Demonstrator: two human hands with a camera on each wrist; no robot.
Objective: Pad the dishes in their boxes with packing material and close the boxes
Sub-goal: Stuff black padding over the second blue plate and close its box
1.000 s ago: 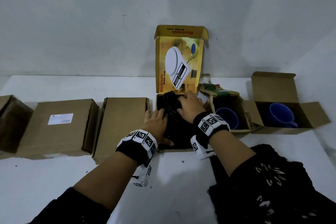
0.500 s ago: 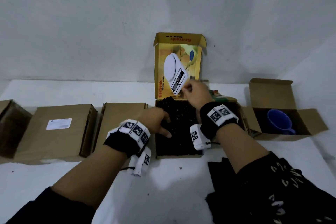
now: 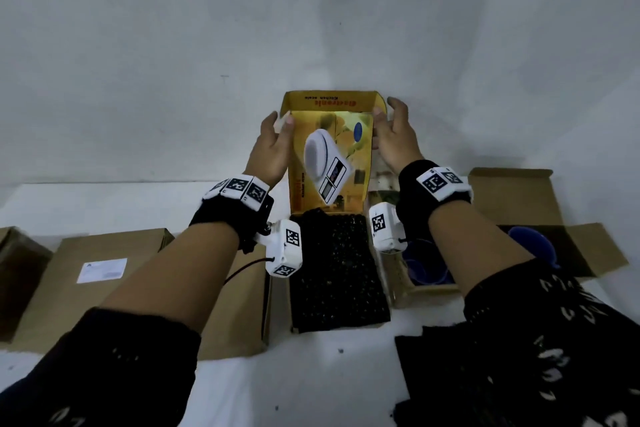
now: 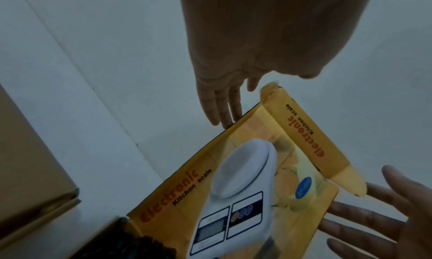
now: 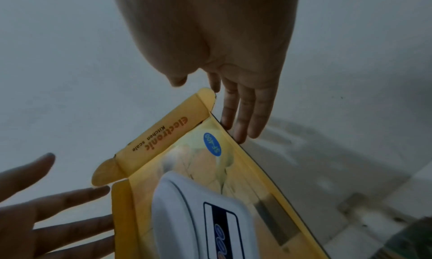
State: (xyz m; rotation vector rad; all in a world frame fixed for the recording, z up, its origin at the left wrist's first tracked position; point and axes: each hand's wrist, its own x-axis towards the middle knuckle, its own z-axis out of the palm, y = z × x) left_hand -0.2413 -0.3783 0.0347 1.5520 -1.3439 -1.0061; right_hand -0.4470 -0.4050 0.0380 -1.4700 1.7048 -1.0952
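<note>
Yellow kitchen-scale box (image 3: 332,253): stands mid-row on the white surface (image 3: 242,385), filled with black packing material (image 3: 337,274); lid (image 3: 330,156) upright, not yet closed.
Left hand (image 3: 272,146): fingers straight, laid at the lid's left edge, nothing gripped.
Right hand (image 3: 394,139): fingers straight, laid at the lid's right edge.
Done: two brown boxes (image 3: 93,281) at left are closed.
Left: two open boxes with blue cups (image 3: 535,246), judged unpadded.
</note>
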